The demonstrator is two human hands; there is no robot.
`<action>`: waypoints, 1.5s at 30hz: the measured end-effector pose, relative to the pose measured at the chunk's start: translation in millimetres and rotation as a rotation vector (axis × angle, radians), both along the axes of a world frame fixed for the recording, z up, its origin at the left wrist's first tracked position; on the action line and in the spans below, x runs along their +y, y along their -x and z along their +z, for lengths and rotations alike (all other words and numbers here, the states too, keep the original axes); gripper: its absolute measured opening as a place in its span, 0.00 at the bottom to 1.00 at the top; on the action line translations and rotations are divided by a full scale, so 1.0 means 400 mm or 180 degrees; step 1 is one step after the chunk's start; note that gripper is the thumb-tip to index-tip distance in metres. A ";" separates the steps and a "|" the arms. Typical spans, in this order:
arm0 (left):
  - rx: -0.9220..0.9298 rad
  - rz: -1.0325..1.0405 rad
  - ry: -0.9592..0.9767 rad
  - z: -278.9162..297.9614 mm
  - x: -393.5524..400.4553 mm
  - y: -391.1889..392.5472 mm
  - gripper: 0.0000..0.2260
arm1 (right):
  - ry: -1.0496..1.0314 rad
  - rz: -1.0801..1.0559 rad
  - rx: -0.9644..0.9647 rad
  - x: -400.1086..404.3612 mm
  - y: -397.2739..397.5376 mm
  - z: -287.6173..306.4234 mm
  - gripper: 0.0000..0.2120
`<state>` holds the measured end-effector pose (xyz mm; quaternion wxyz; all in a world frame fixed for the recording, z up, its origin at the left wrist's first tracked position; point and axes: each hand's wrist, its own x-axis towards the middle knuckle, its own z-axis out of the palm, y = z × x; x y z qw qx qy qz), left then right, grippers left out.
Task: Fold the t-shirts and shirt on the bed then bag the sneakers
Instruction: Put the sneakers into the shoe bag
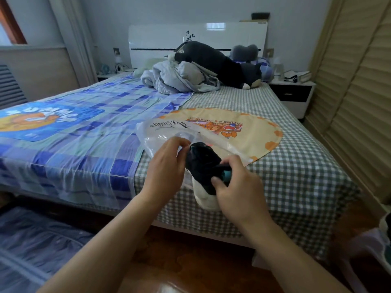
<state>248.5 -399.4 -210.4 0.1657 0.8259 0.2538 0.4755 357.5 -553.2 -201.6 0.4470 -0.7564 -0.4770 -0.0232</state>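
Observation:
A black sneaker [202, 166] with a white sole lies at the near edge of the bed [296, 166], its toe pointing into a clear plastic bag [160, 132] with dark printed lettering. My right hand [237, 191] grips the sneaker at its heel, where a teal tab shows. My left hand [167, 166] pinches the bag's opening beside the shoe's toe. The bag lies partly over a round cream mat [254, 132] with an orange cartoon print. A crumpled heap of pale blue-grey clothes [179, 78] sits near the head of the bed.
A blue checked sheet [84, 132] covers the bed's left half. Dark plush toys [222, 62] lie by the white headboard. A nightstand [294, 92] stands at the right, next to louvred wardrobe doors [359, 92]. A covered bundle [31, 240] lies on the wooden floor at the left.

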 end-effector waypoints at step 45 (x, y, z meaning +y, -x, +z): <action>-0.0475 0.0679 0.2448 -0.080 0.085 0.044 0.29 | 0.0195 -0.0281 0.0580 0.284 -0.267 -0.091 0.51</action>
